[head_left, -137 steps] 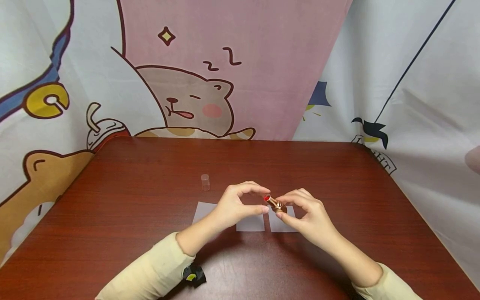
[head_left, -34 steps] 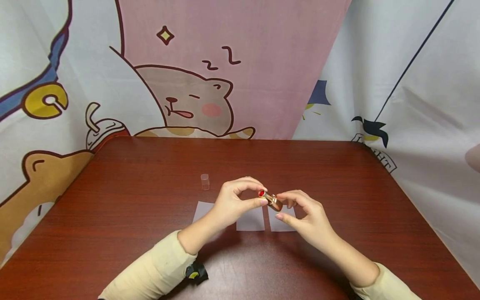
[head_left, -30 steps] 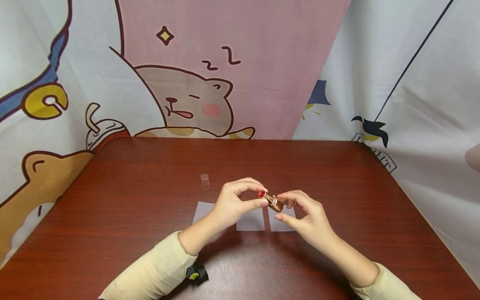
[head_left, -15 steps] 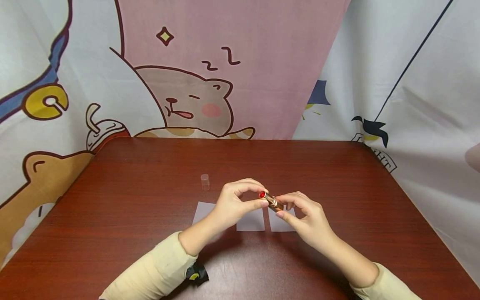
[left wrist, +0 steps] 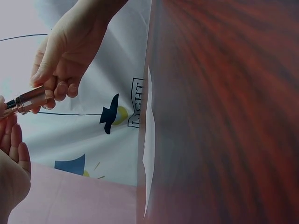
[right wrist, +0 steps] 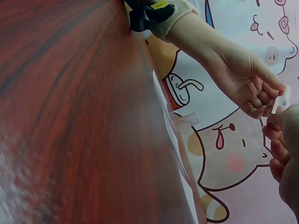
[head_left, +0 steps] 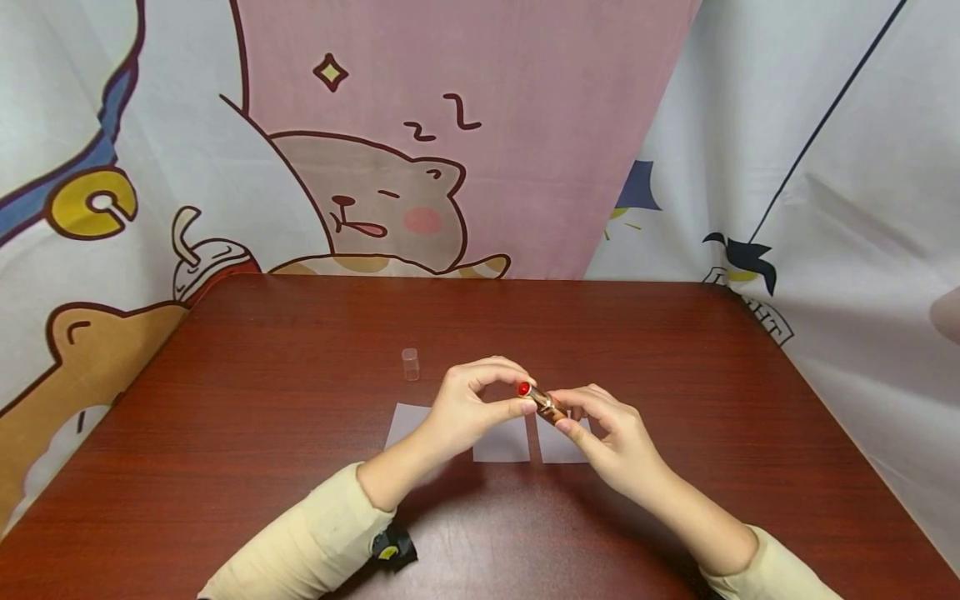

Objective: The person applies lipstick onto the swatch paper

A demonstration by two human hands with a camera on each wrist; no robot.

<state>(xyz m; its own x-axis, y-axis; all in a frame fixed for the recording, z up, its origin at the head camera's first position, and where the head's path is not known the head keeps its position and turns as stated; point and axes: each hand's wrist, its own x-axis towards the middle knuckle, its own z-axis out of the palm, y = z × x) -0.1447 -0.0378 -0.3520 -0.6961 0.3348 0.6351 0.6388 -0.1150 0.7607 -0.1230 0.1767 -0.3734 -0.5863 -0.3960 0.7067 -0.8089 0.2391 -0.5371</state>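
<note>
- The lipstick [head_left: 542, 402] sits just below the centre of the head view, raised above the table [head_left: 300, 400] — gold tube tilted, red tip pointing to the upper left.
- The left hand [head_left: 468, 408] pinches the tube's upper end between thumb and curled fingers.
- The right hand [head_left: 611, 433] grips the lower end with curled fingers.
- Beneath both hands, three pale paper squares [head_left: 501, 446] lie flat in a row.
- A small clear cap [head_left: 409, 364] stands upright on the table, left of the hands and apart from them.
- A cartoon-printed curtain [head_left: 420, 150] fills the upper frame.
</note>
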